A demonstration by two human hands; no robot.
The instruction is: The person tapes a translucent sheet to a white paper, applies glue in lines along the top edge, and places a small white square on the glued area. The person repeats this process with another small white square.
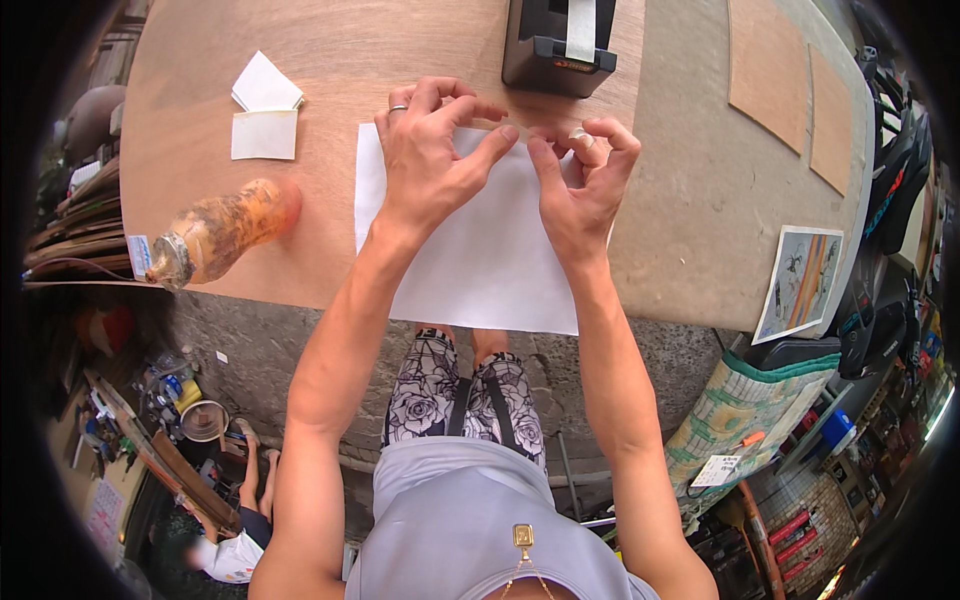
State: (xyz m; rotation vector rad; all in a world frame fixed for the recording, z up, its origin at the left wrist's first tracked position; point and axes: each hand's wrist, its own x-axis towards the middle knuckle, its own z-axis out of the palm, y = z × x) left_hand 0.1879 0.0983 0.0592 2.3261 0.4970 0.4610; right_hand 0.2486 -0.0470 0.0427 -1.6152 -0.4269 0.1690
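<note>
My left hand [430, 150] is over the upper left part of a white sheet of paper [480, 250], its thumb and fingertips drawn together. My right hand [583, 185] is at the sheet's upper right, thumb close to its bent fingers. A short, thin, pale strip of tape [522, 130] seems to run between the fingertips of both hands; its ends are hidden. Something whitish [580, 134] wraps a right finger, and a ring [398, 107] is on a left finger. Just beyond the hands stands a black tape dispenser [555, 55] with a pale roll in it.
On the wooden table [330, 270], small white paper pieces [264, 134] and a stained orange bottle [225, 232] lie at the left. Brown boards [770, 70] and a picture card [797, 283] are at the right. Another person [235, 550] is at the lower left.
</note>
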